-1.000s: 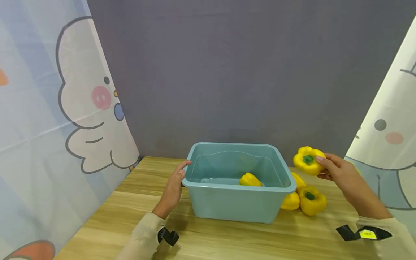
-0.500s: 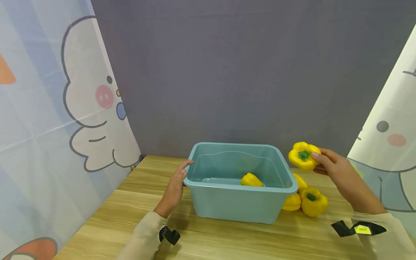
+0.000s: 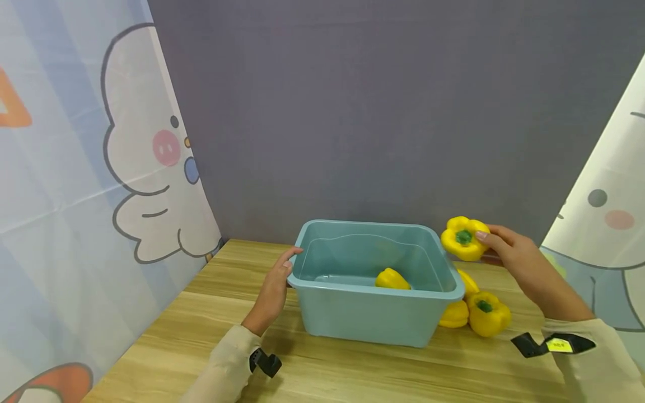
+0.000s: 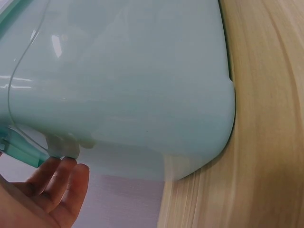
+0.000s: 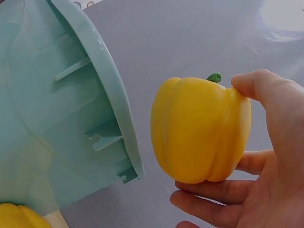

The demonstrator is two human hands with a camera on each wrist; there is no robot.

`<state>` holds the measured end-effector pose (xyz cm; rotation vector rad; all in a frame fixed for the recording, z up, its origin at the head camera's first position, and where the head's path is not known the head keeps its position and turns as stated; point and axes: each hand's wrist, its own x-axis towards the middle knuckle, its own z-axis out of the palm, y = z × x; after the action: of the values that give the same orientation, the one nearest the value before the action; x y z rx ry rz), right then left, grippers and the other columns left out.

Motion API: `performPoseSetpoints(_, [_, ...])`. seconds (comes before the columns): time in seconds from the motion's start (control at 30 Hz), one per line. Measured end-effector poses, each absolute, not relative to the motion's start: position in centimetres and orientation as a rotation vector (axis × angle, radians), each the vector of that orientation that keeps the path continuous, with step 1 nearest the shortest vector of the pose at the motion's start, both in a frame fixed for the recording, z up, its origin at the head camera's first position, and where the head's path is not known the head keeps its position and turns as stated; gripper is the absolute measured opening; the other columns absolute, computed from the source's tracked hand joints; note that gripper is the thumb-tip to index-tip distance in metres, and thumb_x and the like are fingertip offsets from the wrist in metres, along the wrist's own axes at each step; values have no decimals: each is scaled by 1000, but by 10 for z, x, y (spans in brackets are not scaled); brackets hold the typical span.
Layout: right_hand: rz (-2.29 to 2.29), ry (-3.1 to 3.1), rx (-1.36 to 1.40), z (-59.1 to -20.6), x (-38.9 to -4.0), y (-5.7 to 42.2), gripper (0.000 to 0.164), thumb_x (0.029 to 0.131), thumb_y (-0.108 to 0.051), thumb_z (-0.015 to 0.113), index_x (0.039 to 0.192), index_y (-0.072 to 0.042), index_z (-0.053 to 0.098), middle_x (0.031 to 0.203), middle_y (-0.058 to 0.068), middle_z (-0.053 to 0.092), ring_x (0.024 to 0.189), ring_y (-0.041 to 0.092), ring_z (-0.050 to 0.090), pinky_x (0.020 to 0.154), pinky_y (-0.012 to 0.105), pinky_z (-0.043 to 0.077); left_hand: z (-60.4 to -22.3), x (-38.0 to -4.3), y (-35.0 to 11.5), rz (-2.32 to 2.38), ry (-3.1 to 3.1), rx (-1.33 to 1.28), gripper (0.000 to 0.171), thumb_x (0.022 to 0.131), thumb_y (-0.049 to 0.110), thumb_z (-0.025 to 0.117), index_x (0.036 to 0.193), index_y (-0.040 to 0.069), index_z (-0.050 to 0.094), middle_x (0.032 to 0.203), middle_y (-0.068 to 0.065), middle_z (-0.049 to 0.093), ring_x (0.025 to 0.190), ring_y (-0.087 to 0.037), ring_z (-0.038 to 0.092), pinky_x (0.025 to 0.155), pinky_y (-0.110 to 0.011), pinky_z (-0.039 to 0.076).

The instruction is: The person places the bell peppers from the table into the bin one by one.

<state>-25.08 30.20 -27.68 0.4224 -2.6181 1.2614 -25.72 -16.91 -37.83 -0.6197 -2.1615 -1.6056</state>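
My right hand (image 3: 519,263) pinches a yellow bell pepper (image 3: 462,239) between thumb and fingers, beside the right rim of the blue plastic bin (image 3: 370,316). In the right wrist view the held pepper (image 5: 199,130) is off the table, its green stem near the thumb. My left hand (image 3: 272,291) holds the bin's left rim. Seen from the left wrist, the fingers (image 4: 64,190) touch the bin's outer wall below the rim. One yellow bell pepper (image 3: 392,279) lies inside the bin, its lower part hidden by the front wall.
On the wooden table (image 3: 201,336), right of the bin, are a yellow bell pepper (image 3: 489,314) with its stem showing and two more, partly hidden. A grey cloth (image 3: 353,112) hangs behind. Patterned curtains (image 3: 75,196) stand at both sides.
My right hand has moved left and slightly up with the yellow bell pepper, closer to the bin's rim. My left hand stays on the bin. The whole view has shifted slightly.
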Motion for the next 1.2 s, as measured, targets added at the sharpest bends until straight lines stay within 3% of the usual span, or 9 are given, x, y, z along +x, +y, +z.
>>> performPoseSetpoints(0.33, [1306, -2623, 496, -275, -257, 297, 61, 108, -43, 38, 148, 4, 38, 131, 17, 52, 100, -1, 62, 81, 19, 52, -377, -257, -167, -1606, -2156, -625, 46, 110, 33, 28, 146, 13, 48, 137, -13, 53, 103, -41, 56, 82, -39, 49])
performPoseSetpoints(0.7, [1361, -2671, 529, -267, -260, 285, 65, 107, -45, 40, 150, 3, 36, 136, 25, 50, 100, 5, 65, 81, 20, 53, -378, -259, -165, -1661, -2165, -601, 45, 110, 25, 28, 147, 10, 47, 132, -16, 55, 102, -42, 55, 79, -39, 49])
performPoseSetpoints(0.83, [1376, -2635, 591, -266, -262, 283, 59, 109, -40, 39, 149, 3, 38, 133, 24, 51, 100, 4, 65, 81, 22, 54, -378, -259, -166, -1659, -2164, -616, 45, 110, 29, 29, 147, 12, 48, 131, -14, 56, 101, -42, 55, 79, -38, 49])
performPoseSetpoints(1.03, [1338, -2620, 674, -260, -264, 273, 54, 108, -41, 39, 145, -1, 44, 129, 17, 55, 103, 14, 66, 85, 25, 54, -377, -256, -168, -1622, -2169, -609, 46, 110, 34, 28, 147, 14, 48, 134, -16, 55, 102, -42, 54, 82, -39, 48])
performPoseSetpoints(1.2, [1337, -2619, 709, -254, -265, 266, 51, 108, -40, 42, 142, -3, 47, 126, 15, 56, 103, 18, 65, 86, 28, 55, -377, -256, -167, -1631, -2157, -596, 46, 110, 34, 28, 146, 16, 49, 120, -15, 59, 99, -44, 55, 79, -38, 49])
